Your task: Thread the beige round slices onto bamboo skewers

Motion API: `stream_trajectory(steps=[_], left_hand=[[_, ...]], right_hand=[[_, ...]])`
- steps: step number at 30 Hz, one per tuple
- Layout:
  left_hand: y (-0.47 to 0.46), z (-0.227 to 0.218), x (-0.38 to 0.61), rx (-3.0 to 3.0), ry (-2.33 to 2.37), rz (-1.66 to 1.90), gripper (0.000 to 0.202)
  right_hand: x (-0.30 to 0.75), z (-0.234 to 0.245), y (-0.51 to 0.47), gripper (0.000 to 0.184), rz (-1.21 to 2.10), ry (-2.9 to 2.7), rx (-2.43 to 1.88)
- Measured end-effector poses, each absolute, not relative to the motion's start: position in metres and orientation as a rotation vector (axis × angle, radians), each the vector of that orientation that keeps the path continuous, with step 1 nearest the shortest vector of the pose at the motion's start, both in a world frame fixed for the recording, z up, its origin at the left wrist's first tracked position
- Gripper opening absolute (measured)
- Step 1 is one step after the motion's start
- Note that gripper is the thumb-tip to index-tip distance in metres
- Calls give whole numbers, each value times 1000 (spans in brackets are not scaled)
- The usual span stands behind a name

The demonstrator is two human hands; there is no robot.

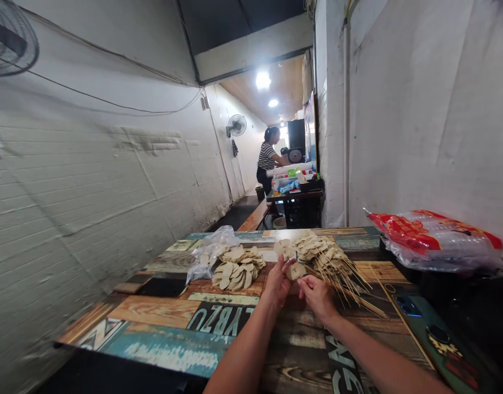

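Between my hands is a pale, round, flat slice [295, 271]. My left hand [279, 280] holds it at its left side, thumb and fingers around the edge. At the slice's lower right edge, my right hand [318, 296] has its fingertips pinched together; what they grip is too small to tell. Just beyond lies a heap of similar slices [317, 246]. Thin bamboo skewers [345, 276] lie across the right of this heap, several sticking out toward me. Left of my hands sits another pile of loose slices [238, 269], beside a crumpled clear plastic bag [216, 243].
The patterned wooden table [161, 342] carries a phone [435, 339] at right. A red and clear plastic package [435, 235] rests at the right edge. Farther back, a person in a striped top [266, 157] stands by a cluttered table [296, 192]. Walls flank both sides.
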State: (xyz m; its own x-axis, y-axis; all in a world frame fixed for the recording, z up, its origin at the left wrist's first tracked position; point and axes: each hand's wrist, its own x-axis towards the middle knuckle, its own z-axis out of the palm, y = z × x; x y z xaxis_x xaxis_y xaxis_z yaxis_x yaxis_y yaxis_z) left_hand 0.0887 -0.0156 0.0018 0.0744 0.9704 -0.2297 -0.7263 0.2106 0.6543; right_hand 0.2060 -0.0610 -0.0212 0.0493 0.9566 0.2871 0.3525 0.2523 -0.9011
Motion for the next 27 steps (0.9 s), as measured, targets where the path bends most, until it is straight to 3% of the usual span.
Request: stream_trajectory(steps=[12,27], left_hand=[[-7,1,79,309,751,1474,25],[6,-3,62,368,632,1427,30]], right_hand=[[203,-32,-62,35,828,-1575,-1225],[207,-29,-62,33,837,-1585,-1188]])
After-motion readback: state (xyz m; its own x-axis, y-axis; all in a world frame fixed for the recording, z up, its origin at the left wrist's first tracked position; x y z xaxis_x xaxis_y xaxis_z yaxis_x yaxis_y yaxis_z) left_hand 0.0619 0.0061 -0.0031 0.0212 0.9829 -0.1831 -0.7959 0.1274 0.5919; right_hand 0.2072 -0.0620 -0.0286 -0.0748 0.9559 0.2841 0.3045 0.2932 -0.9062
